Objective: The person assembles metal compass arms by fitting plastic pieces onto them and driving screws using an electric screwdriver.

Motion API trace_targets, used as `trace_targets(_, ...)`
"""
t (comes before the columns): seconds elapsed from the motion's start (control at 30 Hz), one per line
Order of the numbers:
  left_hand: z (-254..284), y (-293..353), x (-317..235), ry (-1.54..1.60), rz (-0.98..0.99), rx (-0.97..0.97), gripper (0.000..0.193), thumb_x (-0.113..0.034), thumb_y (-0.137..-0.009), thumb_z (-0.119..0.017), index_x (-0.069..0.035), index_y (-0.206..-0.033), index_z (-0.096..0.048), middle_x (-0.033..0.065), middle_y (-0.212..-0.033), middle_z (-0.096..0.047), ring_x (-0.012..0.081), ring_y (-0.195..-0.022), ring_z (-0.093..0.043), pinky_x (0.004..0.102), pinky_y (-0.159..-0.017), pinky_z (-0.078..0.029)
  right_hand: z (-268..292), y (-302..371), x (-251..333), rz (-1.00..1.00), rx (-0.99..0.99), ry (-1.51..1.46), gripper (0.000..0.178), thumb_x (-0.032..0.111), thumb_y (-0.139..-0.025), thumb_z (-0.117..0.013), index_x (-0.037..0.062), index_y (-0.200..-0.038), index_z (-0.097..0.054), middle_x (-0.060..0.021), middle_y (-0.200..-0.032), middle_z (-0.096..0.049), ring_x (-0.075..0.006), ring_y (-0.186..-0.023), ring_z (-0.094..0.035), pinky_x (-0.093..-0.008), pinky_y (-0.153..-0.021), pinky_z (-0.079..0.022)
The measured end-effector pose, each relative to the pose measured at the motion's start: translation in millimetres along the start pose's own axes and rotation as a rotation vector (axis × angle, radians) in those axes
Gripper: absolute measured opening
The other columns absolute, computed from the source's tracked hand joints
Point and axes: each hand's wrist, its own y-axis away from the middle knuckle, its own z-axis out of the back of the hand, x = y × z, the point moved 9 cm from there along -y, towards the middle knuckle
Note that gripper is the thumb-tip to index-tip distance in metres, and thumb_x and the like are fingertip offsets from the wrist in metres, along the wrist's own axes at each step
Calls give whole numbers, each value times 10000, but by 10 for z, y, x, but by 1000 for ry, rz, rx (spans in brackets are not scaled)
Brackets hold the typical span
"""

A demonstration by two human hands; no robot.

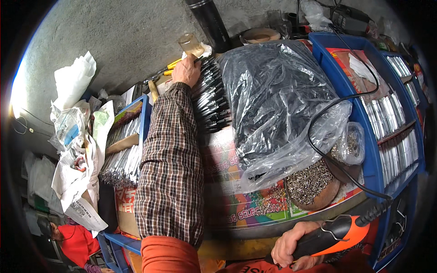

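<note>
My left hand (pixel 186 70) reaches far forward in a checked sleeve and rests on the far end of a stack of black-tipped metal pieces (pixel 210 98). Whether its fingers pinch one piece is hidden. A small clear cup (pixel 190 44) stands just beyond that hand, and yellow-handled pliers (pixel 170 67) lie to its left. Low at the right, my right hand (pixel 290 251) grips an orange and black electric screwdriver (pixel 334 235), whose black cable (pixel 337 102) loops up across the bench.
A large clear plastic bag (pixel 277 98) covers dark parts at centre. A round tray of small screws (pixel 312 184) sits near the front. Blue bins (pixel 373 150) with silver pieces stand right; another bin (pixel 123 157) and crumpled newspaper (pixel 75 136) left. A person in red (pixel 75 243) is lower left.
</note>
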Motion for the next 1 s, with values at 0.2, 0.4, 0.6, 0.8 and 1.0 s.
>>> trace_targets(0.2,-68,-12,-49,-28,0,42,296,-305,-839,-500,-65,-1000,-560,218,-896,-612,374,-846,-593,443,-734,-459,-105,92,-101,-26,-17,-78,389,119,-788,-631,-10,-1082,-414,-173,-976,-514,-261,-882,-519,-376,-784,-414)
trace_targets(0.4,10,206,-44,-43,45,68,301,-324,-856,-452,-77,-1000,-547,209,-922,-605,377,-858,-581,453,-729,-448,78,251,-92,120,-491,104,287,54,-787,-651,11,-961,-426,-94,-730,-526,-197,-656,-553,-399,-646,-459)
trace_targets(0.6,137,522,-181,-63,75,41,255,-306,-858,-462,-83,-948,-546,203,-860,-613,370,-810,-588,456,-703,-442,77,303,-87,4,-651,190,272,91,-777,-661,25,-926,-443,-89,-695,-528,-196,-653,-561,-385,-642,-455)
trace_targets(0.8,272,865,-338,-3,-37,-128,195,-273,-843,-491,-90,-902,-520,209,-708,-603,388,-691,-593,481,-620,-449,47,288,-39,24,-659,264,287,185,-784,-648,47,-893,-421,-71,-644,-489,-176,-601,-529,-362,-627,-448)
trace_targets(1.0,380,1157,-389,-24,-2,-116,205,-280,-836,-496,-92,-916,-509,214,-707,-599,388,-694,-595,492,-610,-457,77,285,-16,111,-646,224,197,31,-782,-588,36,-899,-429,-88,-718,-517,-164,-632,-531,-329,-618,-441)
